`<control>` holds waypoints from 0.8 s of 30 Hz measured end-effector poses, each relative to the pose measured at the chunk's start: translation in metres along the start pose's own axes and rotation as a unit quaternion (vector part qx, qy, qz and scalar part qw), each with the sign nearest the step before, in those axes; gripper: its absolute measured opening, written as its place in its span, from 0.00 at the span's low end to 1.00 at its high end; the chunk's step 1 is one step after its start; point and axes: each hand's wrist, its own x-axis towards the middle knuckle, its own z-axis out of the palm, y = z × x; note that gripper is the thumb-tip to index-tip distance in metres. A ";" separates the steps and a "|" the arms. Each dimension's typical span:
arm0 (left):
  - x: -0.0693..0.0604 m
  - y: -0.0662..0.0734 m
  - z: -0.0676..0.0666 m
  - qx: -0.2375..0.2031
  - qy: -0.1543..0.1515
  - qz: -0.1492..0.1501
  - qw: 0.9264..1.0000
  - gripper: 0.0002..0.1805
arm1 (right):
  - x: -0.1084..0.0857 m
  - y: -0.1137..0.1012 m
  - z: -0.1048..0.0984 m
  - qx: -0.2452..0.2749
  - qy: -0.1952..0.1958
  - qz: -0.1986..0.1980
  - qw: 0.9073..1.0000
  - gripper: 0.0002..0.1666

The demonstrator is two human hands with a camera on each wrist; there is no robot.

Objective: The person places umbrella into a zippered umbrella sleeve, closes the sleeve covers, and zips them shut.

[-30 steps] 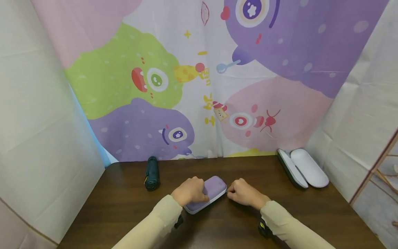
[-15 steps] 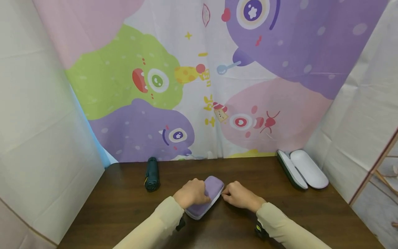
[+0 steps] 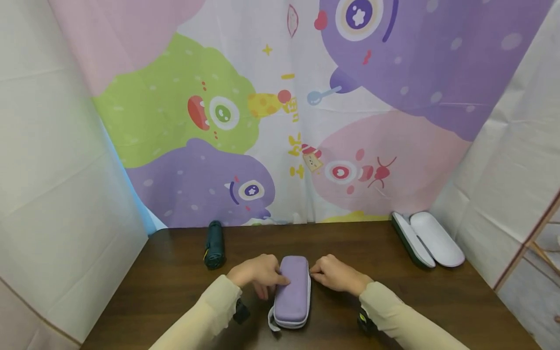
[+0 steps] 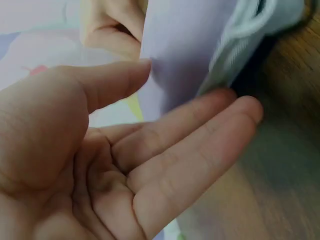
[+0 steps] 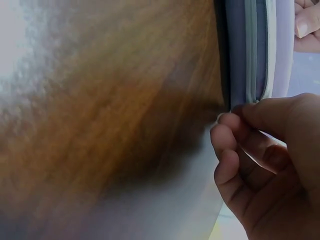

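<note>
A purple zippered hard case [image 3: 293,289] with a pale zip band and a wrist loop [image 3: 273,321] lies lengthwise on the dark wooden table. My left hand [image 3: 258,273] is at its left side, thumb touching the purple top. In the left wrist view, that hand's fingers [image 4: 195,155] are nearly straight, their tips by the case's side and zip band. On the other side, my right hand [image 3: 338,274] pinches the zipper pull, mostly covered by the fingertips. In the right wrist view, the zip [image 5: 252,50] runs along the case's side up to these fingertips.
A dark green rolled bundle [image 3: 214,245], like a folded umbrella, lies at the back left. At the back right rests an opened oblong case [image 3: 436,240] with white lining and a dark green outside. A cartoon-print curtain [image 3: 288,194] hangs behind the table [image 3: 166,291].
The case has turned from slanting to nearly straight front to back. My left hand has loosened from across its top to its left side. The right hand stays at its right edge.
</note>
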 end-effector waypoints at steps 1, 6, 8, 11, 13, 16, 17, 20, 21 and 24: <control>0.000 -0.002 -0.001 -0.013 -0.007 0.006 1.000 0.17 | 0.000 0.000 -0.001 -0.002 -0.001 -0.005 1.000 0.10; -0.001 -0.010 -0.004 -0.012 -0.032 0.021 0.999 0.19 | 0.003 0.001 -0.004 0.007 -0.019 -0.008 1.000 0.10; -0.001 -0.011 -0.005 0.009 -0.024 0.016 1.000 0.21 | 0.005 0.001 -0.004 0.014 -0.028 0.001 0.999 0.10; 0.002 -0.010 -0.009 0.038 0.019 -0.003 0.999 0.20 | 0.009 0.001 -0.005 0.017 -0.036 0.009 0.999 0.11; 0.005 -0.009 -0.010 0.048 0.050 -0.013 0.998 0.19 | 0.010 0.001 -0.005 0.017 -0.040 0.011 0.999 0.11; 0.014 -0.009 -0.010 0.054 0.077 0.003 0.996 0.24 | 0.012 0.000 -0.005 0.016 -0.051 0.023 0.998 0.11; 0.016 -0.009 -0.010 0.058 0.080 0.017 0.995 0.26 | 0.012 0.000 -0.005 0.017 -0.055 0.030 0.998 0.10; 0.025 -0.008 -0.008 0.077 0.076 0.071 0.992 0.30 | 0.014 0.000 -0.003 0.020 -0.062 0.044 0.997 0.10; 0.027 -0.007 -0.008 0.087 0.074 0.088 0.990 0.29 | 0.014 0.000 -0.003 0.022 -0.062 0.046 0.997 0.10; 0.033 -0.001 -0.007 0.112 0.065 0.124 0.984 0.26 | 0.015 -0.001 -0.003 0.028 -0.063 0.054 0.996 0.09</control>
